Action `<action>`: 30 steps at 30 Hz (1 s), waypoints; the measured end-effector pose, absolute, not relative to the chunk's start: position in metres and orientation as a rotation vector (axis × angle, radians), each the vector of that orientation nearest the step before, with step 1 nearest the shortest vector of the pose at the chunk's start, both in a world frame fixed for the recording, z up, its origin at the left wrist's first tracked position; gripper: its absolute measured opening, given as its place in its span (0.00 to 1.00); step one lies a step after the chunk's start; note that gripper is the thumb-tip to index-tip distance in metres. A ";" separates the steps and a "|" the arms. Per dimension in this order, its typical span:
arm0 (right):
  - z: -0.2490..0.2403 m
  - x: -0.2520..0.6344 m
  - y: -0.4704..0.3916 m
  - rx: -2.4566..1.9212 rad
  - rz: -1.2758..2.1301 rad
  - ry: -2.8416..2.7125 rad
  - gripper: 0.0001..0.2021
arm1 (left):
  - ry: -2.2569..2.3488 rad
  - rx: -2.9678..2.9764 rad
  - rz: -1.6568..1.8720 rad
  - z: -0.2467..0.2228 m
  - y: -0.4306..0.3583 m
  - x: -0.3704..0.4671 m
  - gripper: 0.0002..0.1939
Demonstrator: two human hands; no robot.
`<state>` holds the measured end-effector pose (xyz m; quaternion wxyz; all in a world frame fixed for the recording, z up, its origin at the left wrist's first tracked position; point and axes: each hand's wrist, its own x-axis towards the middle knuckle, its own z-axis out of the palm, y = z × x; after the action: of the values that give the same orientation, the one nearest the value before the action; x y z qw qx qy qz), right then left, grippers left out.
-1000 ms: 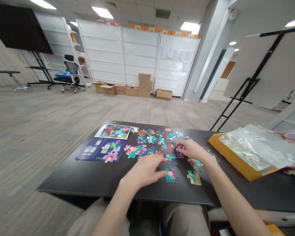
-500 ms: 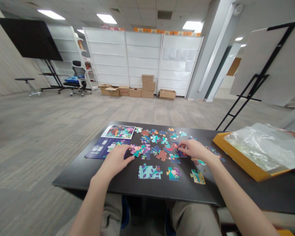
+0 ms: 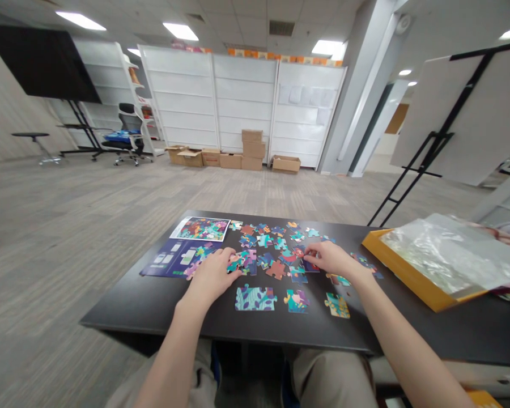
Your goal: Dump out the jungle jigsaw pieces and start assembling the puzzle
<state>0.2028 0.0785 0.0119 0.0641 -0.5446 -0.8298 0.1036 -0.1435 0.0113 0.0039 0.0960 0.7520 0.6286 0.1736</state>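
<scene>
Many loose puzzle pieces (image 3: 276,270) lie on the dark table (image 3: 187,315). My left hand (image 3: 216,273) rests over the pink and teal pieces at the left of the pile, its thumb and fingers apart around a teal piece (image 3: 237,260). At the right side of the pile, my right hand (image 3: 326,256) has its fingertips together at a red and dark blue piece (image 3: 310,265); its hold on it is partly hidden. Nearer the front edge lie a joined light-blue leaf section (image 3: 255,298), a teal and pink piece (image 3: 297,301) and a yellow-teal piece (image 3: 337,305).
A printed picture (image 3: 202,228) lies on a purple sheet (image 3: 164,262) at the table's left. On the right, a yellow box (image 3: 408,272) holds clear plastic wrapping (image 3: 442,255). Beyond the table stand a black easel (image 3: 440,136) and cardboard boxes (image 3: 252,150).
My left hand has moved right, over the pink and teal pieces. My right hand stays at the red and dark blue piece. The whole view has shifted slightly.
</scene>
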 end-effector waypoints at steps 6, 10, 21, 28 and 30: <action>0.011 0.204 0.080 -1.646 0.315 -2.512 0.11 | 1.674 2.183 0.736 -0.003 0.011 -0.162 0.22; 0.011 0.205 0.080 -1.644 0.322 -2.516 0.11 | 1.688 2.143 0.665 0.001 0.005 -0.181 0.25; 0.011 0.203 0.080 -1.642 0.317 -2.523 0.11 | 1.849 2.149 0.500 0.010 0.002 -0.177 0.21; 0.014 0.205 0.078 -1.691 0.292 -2.469 0.10 | 1.719 2.391 0.530 0.001 0.019 -0.141 0.21; 0.017 0.207 0.078 -1.751 0.230 -2.397 0.10 | 1.732 2.396 0.452 -0.001 0.023 -0.135 0.22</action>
<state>0.2072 0.0780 0.0169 0.0819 -0.5861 -0.8024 0.0771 -0.1354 0.0232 -0.0008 0.0754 0.7989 0.5774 0.1505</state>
